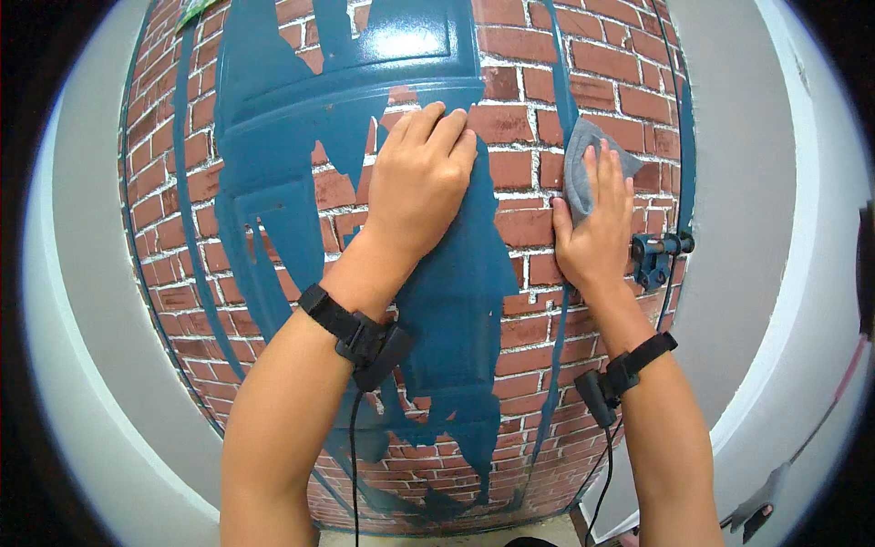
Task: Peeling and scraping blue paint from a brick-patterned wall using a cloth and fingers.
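A blue panelled door (pixel 273 130) stands before me, partly covered by brick-patterned sheeting (pixel 513 157) with jagged torn edges. My left hand (pixel 424 171) touches the door's upper middle, fingers bent, at an edge between blue surface and brick pattern; whether its fingertips pinch anything cannot be made out. Under the fingers of my right hand (pixel 598 212) a grey cloth (pixel 580 164) lies pressed flat against the brick pattern, right of a narrow blue strip. Both wrists wear black straps with small devices and cables.
A blue metal latch (pixel 656 256) sits at the door's right edge, close to my right wrist. Grey door-frame sides (pixel 731 171) and white walls flank the door. Part of a green printed item (pixel 193 9) shows at the top left. The floor (pixel 547 533) appears below.
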`<state>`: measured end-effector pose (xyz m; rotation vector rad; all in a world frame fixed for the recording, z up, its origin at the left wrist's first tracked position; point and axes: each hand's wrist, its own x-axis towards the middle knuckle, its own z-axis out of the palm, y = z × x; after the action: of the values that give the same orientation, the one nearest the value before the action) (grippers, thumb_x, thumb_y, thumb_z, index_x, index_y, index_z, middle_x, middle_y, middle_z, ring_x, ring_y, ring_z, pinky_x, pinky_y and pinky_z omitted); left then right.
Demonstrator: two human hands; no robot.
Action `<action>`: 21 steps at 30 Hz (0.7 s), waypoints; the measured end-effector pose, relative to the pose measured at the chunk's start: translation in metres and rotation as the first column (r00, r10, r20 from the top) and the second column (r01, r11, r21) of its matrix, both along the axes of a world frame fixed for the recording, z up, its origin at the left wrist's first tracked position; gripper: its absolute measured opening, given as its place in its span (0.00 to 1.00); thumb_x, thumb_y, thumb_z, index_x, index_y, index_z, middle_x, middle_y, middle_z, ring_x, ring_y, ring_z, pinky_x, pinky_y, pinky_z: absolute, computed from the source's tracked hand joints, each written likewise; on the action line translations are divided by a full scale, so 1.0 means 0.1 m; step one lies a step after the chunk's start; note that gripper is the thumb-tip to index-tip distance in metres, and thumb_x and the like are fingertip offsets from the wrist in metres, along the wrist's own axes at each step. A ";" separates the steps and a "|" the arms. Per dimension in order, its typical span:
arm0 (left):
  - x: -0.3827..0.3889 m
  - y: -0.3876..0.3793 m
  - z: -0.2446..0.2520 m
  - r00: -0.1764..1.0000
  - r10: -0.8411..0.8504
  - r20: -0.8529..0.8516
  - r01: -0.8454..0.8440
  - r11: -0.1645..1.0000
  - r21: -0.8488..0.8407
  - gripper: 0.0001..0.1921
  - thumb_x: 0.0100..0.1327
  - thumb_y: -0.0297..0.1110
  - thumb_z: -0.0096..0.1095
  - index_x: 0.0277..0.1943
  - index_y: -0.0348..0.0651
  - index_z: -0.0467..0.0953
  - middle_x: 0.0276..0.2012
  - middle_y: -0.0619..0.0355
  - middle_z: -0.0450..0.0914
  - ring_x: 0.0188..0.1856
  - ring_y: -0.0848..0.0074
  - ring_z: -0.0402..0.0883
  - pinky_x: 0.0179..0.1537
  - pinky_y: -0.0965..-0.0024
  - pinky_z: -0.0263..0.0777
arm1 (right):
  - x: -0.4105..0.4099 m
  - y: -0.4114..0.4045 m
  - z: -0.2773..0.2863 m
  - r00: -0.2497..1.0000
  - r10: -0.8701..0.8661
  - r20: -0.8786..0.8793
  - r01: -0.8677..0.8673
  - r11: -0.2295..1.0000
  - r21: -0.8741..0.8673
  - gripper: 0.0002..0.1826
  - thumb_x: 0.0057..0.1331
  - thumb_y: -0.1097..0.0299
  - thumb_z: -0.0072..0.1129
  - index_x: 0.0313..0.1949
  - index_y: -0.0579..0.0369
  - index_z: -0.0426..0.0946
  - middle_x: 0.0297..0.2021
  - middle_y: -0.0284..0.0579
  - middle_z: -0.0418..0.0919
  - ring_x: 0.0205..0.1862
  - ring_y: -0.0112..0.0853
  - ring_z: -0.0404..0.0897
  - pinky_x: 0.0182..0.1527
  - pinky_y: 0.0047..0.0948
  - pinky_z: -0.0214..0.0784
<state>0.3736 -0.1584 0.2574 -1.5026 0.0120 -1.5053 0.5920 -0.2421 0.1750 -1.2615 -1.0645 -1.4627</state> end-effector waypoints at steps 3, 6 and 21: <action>-0.03 -0.02 0.01 0.996 0.084 -0.030 -0.083 0.996 0.045 0.09 0.60 0.26 0.68 0.43 0.37 0.85 0.49 0.52 0.86 0.55 0.60 0.83 0.58 0.59 0.77 | -0.01 -0.01 0.01 1.000 -0.023 0.016 0.023 0.999 0.027 0.42 0.68 0.51 0.59 0.77 0.50 0.57 0.77 0.50 0.56 0.79 0.46 0.54 0.78 0.55 0.43; -0.05 -0.04 0.04 0.990 0.129 -0.056 -0.125 0.990 0.062 0.09 0.59 0.26 0.67 0.43 0.37 0.86 0.48 0.53 0.86 0.54 0.61 0.84 0.57 0.59 0.78 | -0.01 -0.01 0.01 1.000 -0.006 0.006 0.006 1.000 0.016 0.42 0.68 0.51 0.59 0.77 0.49 0.57 0.78 0.49 0.56 0.79 0.45 0.54 0.78 0.55 0.43; -0.09 -0.15 0.08 0.959 0.257 -0.124 -0.253 0.966 0.048 0.10 0.59 0.26 0.67 0.43 0.36 0.85 0.48 0.53 0.86 0.54 0.61 0.84 0.57 0.60 0.78 | -0.01 0.00 0.00 1.000 0.023 0.009 -0.023 0.999 0.034 0.41 0.67 0.52 0.62 0.76 0.48 0.60 0.77 0.48 0.58 0.79 0.43 0.55 0.78 0.55 0.43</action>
<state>0.3649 -0.1733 0.2656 -1.5118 -0.0786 -1.1962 0.5912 -0.2422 0.1747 -1.2167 -1.0521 -1.4640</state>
